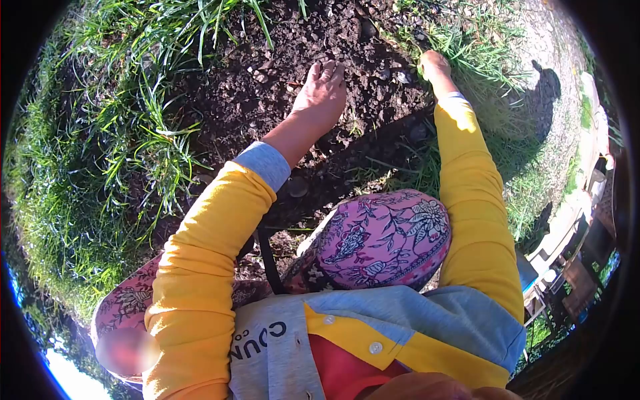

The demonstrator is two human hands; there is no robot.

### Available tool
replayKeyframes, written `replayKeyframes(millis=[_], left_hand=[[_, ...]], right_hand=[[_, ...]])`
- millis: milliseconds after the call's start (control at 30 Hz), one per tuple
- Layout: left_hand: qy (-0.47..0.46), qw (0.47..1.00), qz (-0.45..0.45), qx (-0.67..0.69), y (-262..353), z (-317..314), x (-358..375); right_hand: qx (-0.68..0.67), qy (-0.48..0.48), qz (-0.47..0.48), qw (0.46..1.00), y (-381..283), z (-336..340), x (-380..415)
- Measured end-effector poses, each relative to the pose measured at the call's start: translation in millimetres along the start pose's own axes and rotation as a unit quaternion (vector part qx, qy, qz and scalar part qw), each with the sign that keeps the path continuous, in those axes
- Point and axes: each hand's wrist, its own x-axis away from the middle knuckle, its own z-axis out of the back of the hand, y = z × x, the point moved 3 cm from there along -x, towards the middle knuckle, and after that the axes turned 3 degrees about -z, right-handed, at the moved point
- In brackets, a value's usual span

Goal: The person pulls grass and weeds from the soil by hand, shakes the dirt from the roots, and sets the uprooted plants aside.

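My left hand (321, 98) rests on dark, crumbly soil (250, 100), palm down, its fingers stretched forward and slightly apart. No object shows in it. Further right, at the edge where soil meets grass, my right hand (435, 65) is closed around a tuft of grass (421, 68); the lower part of the tuft is hard to make out. Small stones and clods lie in the soil between the two hands, among them a pale stone (402, 78).
Long green grass (157, 127) grows thickly on the left, and more grass (477, 57) borders the right side. A pale gravel path (567, 100) curves along the far right. My knee in pink floral cloth (387, 237) is close below the soil patch.
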Motion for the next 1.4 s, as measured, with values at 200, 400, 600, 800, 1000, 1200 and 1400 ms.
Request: replayKeyframes(millis=[200, 400, 600, 800, 1000, 1200, 1400], left_hand=[[0.013, 1.000, 0.005, 0.014, -17, 0, 9], [-0.008, 1.000, 0.021, 0.004, -25, -18, 5], [-0.056, 0.998, 0.022, -0.022, -23, -32, 1], [-0.077, 0.996, 0.023, 0.050, -29, -33, -1], [-0.097, 0.994, 0.033, 0.045, -27, -29, -4], [-0.125, 0.992, 0.028, 0.014, -27, -30, -11], [-0.131, 0.991, 0.013, -0.018, -31, -32, -9]], right_hand=[[-0.184, 0.220, 0.313, 0.905, 54, -84, -72], [-0.033, 0.042, 0.065, 0.996, 39, -51, -57], [-0.068, 0.150, 0.056, 0.985, 42, -62, -58], [-0.116, 0.191, 0.094, 0.970, 25, -27, 6], [-0.118, 0.166, 0.097, 0.974, 24, -19, 15], [-0.096, 0.135, -0.018, 0.986, 56, -66, 86], [-0.264, 0.162, 0.032, 0.950, 64, -45, 136]])
